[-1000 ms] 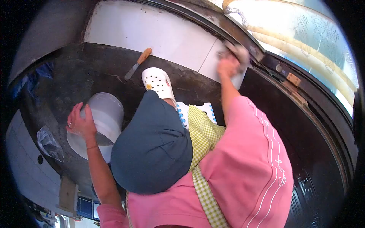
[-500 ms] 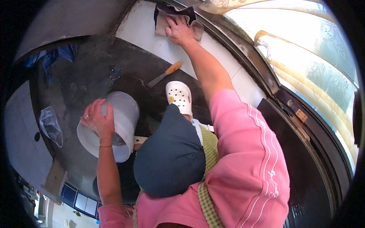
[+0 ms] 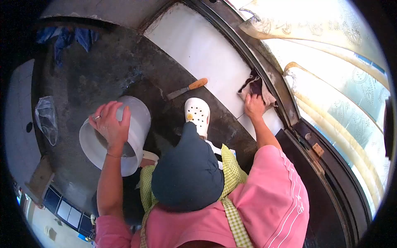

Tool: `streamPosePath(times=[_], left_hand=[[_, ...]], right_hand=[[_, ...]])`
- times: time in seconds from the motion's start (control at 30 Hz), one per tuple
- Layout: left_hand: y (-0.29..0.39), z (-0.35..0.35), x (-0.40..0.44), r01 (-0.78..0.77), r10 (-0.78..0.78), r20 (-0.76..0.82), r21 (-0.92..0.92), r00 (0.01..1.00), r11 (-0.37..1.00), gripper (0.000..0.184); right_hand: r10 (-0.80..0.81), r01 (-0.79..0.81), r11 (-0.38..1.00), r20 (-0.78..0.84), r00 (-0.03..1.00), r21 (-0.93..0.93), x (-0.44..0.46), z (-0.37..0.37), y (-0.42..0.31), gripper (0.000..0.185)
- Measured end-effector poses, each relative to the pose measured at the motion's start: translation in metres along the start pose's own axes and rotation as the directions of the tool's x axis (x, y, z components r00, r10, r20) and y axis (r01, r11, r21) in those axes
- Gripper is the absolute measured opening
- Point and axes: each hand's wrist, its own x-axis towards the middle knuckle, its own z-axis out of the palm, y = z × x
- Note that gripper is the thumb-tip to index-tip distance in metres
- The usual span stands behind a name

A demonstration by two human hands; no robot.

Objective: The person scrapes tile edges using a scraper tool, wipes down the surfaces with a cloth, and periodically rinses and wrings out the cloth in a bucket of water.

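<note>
My right hand [image 3: 255,106] presses a brown and grey cloth [image 3: 257,87] onto the white tiles [image 3: 198,49], close to the dark window track. My left hand [image 3: 112,126] rests on a translucent white bucket [image 3: 142,118], its fingers spread over the rim. The bucket lies tilted, with its mouth toward the lower left. A scraper with a wooden handle [image 3: 197,84] lies at the tile edge, its blade on the dark floor.
A white clog [image 3: 197,115] stands beside the tiles. Blue cloth [image 3: 64,41] lies at the upper left, and a clear plastic bag [image 3: 46,120] at the left. Curtains [image 3: 331,95] hang along the window at the right.
My right hand first swept the cloth to the far left end of the tiles, then back right near the tile joint. My left hand stayed on the bucket. The view has turned.
</note>
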Motion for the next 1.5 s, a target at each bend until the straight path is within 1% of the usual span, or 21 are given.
streamPosePath(times=[0.03, 0.07, 0.13, 0.2, 0.23, 0.27, 0.3, 0.33, 0.47, 0.53, 0.6, 0.73, 0.77, 0.87, 0.93, 1.03, 1.2, 1.23, 1.3, 1.37, 1.5], left_hand=[[0.000, 0.001, 0.000, 0.006, -0.006, 0.004, -0.006, 1.000, 1.000, 0.023], [-0.001, 0.001, -0.002, -0.002, 0.002, -0.007, -0.021, 1.000, 1.000, 0.023], [0.000, 0.005, 0.002, -0.004, 0.004, -0.017, -0.034, 1.000, 0.999, 0.022], [-0.001, 0.002, 0.000, -0.038, 0.037, -0.050, -0.031, 0.998, 0.999, 0.021], [-0.001, 0.002, 0.000, -0.038, 0.037, -0.041, -0.023, 0.998, 0.999, 0.021], [-0.002, 0.002, 0.001, -0.037, 0.036, -0.038, -0.027, 0.999, 0.999, 0.021], [-0.001, 0.002, 0.001, -0.032, 0.031, -0.039, -0.037, 0.999, 0.999, 0.021], [0.000, 0.004, 0.003, -0.035, 0.033, -0.044, -0.044, 0.998, 0.998, 0.021], [0.002, 0.000, 0.001, -0.019, 0.018, -0.029, -0.038, 0.999, 0.999, 0.020], [0.001, 0.001, 0.001, -0.036, 0.034, -0.039, -0.050, 0.999, 0.998, 0.019], [-0.001, 0.002, 0.000, -0.039, 0.037, -0.040, -0.062, 0.999, 0.997, 0.018], [0.001, 0.000, -0.001, -0.026, 0.025, -0.047, -0.009, 0.999, 1.000, 0.016], [0.001, 0.000, 0.000, -0.033, 0.032, -0.054, -0.008, 0.998, 0.999, 0.015], [0.001, 0.001, 0.001, -0.022, 0.021, -0.048, -0.007, 0.999, 1.000, 0.014], [0.001, 0.000, 0.002, -0.009, 0.008, -0.049, -0.013, 0.999, 1.000, 0.014], [0.002, 0.001, 0.000, 0.003, -0.003, -0.031, 0.008, 1.000, 1.000, 0.014], [0.003, 0.002, 0.003, 0.013, -0.008, -0.069, 0.068, 0.998, 0.998, 0.011], [0.003, 0.003, 0.002, 0.024, -0.020, -0.062, 0.066, 0.998, 0.998, 0.011], [-0.001, 0.004, 0.002, -0.008, 0.010, -0.085, 0.022, 0.996, 1.000, 0.011], [0.001, 0.004, 0.003, 0.016, -0.012, -0.075, 0.041, 0.997, 0.999, 0.011], [0.004, -0.003, 0.004, 0.035, -0.033, -0.037, 0.042, 0.999, 0.999, 0.011]], right_hand=[[0.043, -0.044, 0.999, 0.053, 0.998, 0.018, 0.005, 0.001, -0.010, 0.041], [-0.062, 0.064, 0.998, -0.110, 0.992, 0.020, 0.016, 0.014, -0.018, 0.039], [-0.356, 0.431, 0.894, -0.392, 0.849, 0.122, 0.064, 0.013, -0.064, 0.034], [-0.347, 0.329, 0.923, 0.062, 0.936, 0.202, 0.131, -0.044, -0.153, 0.037], [-0.381, 0.370, 0.861, -0.038, 0.924, 0.349, 0.162, -0.051, -0.186, 0.045], [-0.388, 0.332, 0.884, 0.121, 0.913, 0.330, 0.177, -0.071, -0.220, 0.051], [-0.461, 0.513, 0.841, -0.265, 0.847, 0.175, 0.200, -0.044, -0.243, 0.056], [-0.433, 0.430, 0.861, -0.053, 0.900, 0.272, 0.193, -0.083, -0.262, 0.057], [-0.400, 0.377, 0.865, 0.000, 0.917, 0.332, 0.202, -0.072, -0.270, 0.055], [-0.745, 0.780, 0.625, -0.325, 0.583, -0.033, 0.185, -0.070, -0.245, 0.048], [-0.621, 0.763, 0.627, -0.491, 0.611, 0.156, 0.130, -0.074, -0.222, 0.034], [-0.753, 0.828, 0.524, -0.346, 0.560, 0.198, 0.036, -0.029, -0.170, 0.029], [-0.702, 0.831, 0.510, -0.451, 0.551, 0.222, 0.028, -0.020, -0.167, 0.024], [-0.755, 0.838, 0.497, -0.363, 0.546, 0.227, 0.023, -0.014, -0.168, 0.017], [-0.877, 0.885, 0.445, -0.135, 0.461, 0.135, 0.025, -0.015, -0.174, 0.014], [-0.899, 0.887, 0.437, 0.047, 0.435, 0.150, 0.029, -0.022, -0.175, 0.019], [-0.648, 0.578, 0.750, 0.186, 0.738, 0.320, 0.020, -0.053, -0.149, 0.045], [-0.655, 0.584, 0.747, 0.195, 0.730, 0.318, 0.018, -0.053, -0.143, 0.045], [-0.718, 0.707, 0.678, -0.027, 0.696, 0.199, 0.014, -0.050, -0.140, 0.048], [-0.728, 0.719, 0.673, -0.015, 0.685, 0.175, 0.018, -0.039, -0.152, 0.054], [-0.562, 0.535, 0.797, 0.019, 0.827, 0.281, 0.018, -0.038, -0.156, 0.056]])
